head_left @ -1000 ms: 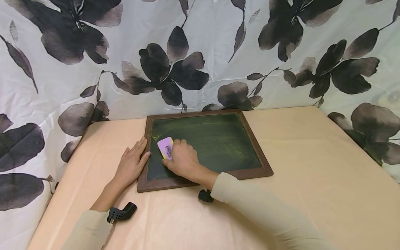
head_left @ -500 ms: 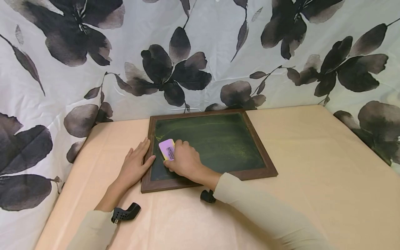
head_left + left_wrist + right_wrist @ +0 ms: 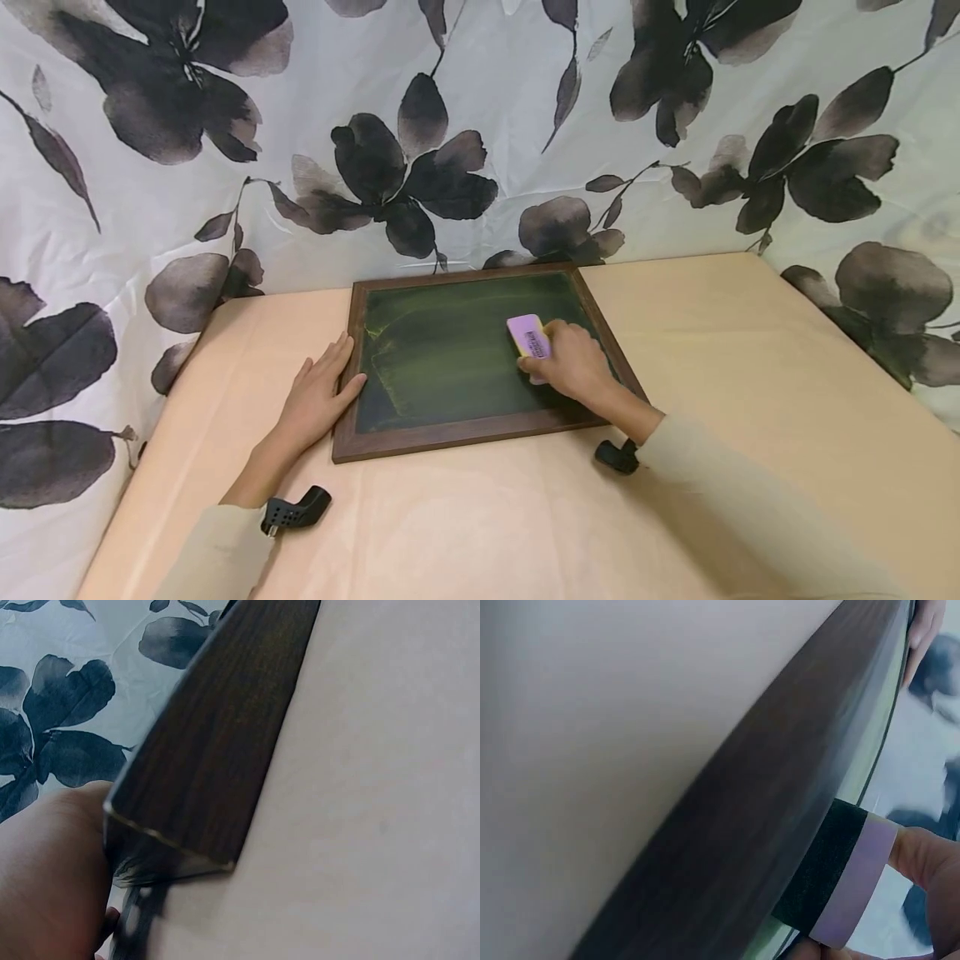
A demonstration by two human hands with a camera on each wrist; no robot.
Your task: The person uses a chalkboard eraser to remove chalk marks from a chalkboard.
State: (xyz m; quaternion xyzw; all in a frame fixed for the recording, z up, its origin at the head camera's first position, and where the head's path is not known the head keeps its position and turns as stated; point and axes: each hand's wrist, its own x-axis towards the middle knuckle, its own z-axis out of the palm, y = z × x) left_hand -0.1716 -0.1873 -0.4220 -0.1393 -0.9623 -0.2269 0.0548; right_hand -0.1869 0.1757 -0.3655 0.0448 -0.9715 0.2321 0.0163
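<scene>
A dark green chalkboard (image 3: 450,358) in a brown wooden frame (image 3: 465,432) lies flat on the peach table. Yellowish chalk smears cover its surface. My right hand (image 3: 573,362) grips a pink eraser (image 3: 528,338) and presses it on the board's right part. In the right wrist view the eraser (image 3: 847,881) shows a black felt underside beyond the frame edge (image 3: 750,825). My left hand (image 3: 318,398) lies flat, fingers straight, against the frame's left side. The left wrist view shows the frame corner (image 3: 202,787) close up, with the hand (image 3: 45,877) beside it.
The peach table (image 3: 750,375) extends wide to the right and front of the board. A white curtain with dark flowers (image 3: 480,125) hangs right behind the board. Black wrist camera mounts (image 3: 296,511) sit near each sleeve.
My right hand has slid the eraser from the board's left side across to its right side. The left hand has stayed at the frame's left edge.
</scene>
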